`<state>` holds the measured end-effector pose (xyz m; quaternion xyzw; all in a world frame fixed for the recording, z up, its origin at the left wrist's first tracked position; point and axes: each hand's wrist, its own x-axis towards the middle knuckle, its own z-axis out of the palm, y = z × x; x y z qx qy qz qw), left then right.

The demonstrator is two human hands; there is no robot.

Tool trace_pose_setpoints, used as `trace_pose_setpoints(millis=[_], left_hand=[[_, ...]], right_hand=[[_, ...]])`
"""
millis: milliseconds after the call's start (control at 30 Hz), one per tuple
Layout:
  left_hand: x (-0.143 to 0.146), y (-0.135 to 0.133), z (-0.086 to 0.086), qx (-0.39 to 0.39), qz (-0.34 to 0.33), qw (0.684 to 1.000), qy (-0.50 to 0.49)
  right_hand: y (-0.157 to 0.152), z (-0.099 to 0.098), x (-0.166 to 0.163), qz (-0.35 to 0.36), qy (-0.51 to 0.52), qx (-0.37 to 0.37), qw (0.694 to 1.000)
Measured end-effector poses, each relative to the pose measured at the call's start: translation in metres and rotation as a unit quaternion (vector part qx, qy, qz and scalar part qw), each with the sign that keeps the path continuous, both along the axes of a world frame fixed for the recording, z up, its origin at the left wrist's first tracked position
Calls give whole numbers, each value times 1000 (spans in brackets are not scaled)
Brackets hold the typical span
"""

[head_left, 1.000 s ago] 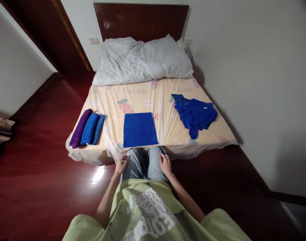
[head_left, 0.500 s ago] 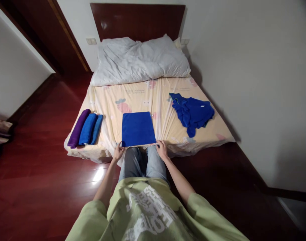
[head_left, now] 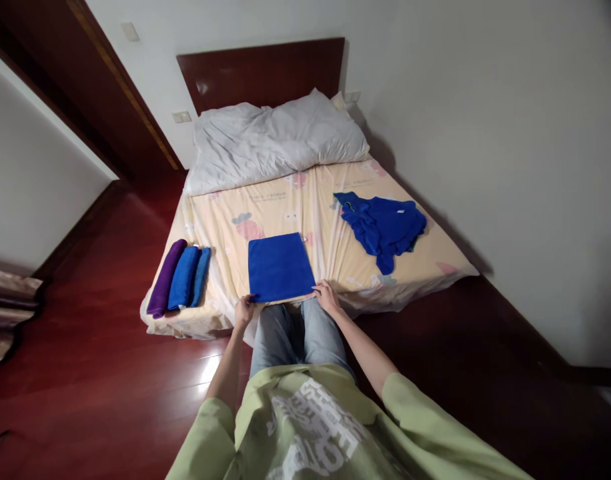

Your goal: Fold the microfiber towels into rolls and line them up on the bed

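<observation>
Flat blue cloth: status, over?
Left hand at near-left corner, right hand at near-right. Flat blue cloth lies on bed. Crumpled blue cloth apart, out of the way.

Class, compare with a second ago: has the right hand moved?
Yes, forward: judged against the bed, the right hand has gone from short of the near edge to the near right corner of the flat blue cloth.

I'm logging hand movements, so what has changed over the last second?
The left hand and right hand have moved forward from beside the thighs to the flat cloth's near corners; whether they grip it is too small to tell. The camera's view has shifted too. The cloth, the towel row and the heap stayed put.
</observation>
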<state>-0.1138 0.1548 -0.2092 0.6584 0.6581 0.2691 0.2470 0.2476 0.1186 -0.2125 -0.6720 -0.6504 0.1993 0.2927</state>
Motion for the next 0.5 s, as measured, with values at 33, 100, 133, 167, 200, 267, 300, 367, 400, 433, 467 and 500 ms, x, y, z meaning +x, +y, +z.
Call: trace_pose_setpoints(millis=[33,100,133,167,200,267,300,367,400,433,467,500], left_hand=[[-2,-1,1,1,-5,1000,4],[-7,-5,2,0,-21,1000,8],[-10,-8,3,0,-31,999,7],[-13,-11,3,0,-42,999,6],[-17,-15,3,-1,-51,999,6],[-22,-21,2,1,-68,998,8],[-24,-23,2,4,-75,997,10],[-25,-25,0,15,-82,996,9],[-24,-24,0,22,-83,996,7],[-23,-22,-1,28,-82,996,5],[-21,-20,-1,32,-79,996,3],[-19,-18,-2,35,-78,996,0]], right_hand=[[0,1,1,1,4,3,1000],[-4,2,4,8,6,14,1000],[-6,3,6,18,3,23,1000],[-10,4,8,32,-4,33,999],[-14,4,10,50,-14,45,998],[-20,5,13,86,-36,63,994],[-23,5,14,99,-45,69,992],[-25,4,14,114,-53,73,989],[-24,4,13,118,-53,73,989],[-22,3,12,121,-51,73,989],[-20,3,10,122,-48,72,989],[-18,2,8,123,-44,70,989]])
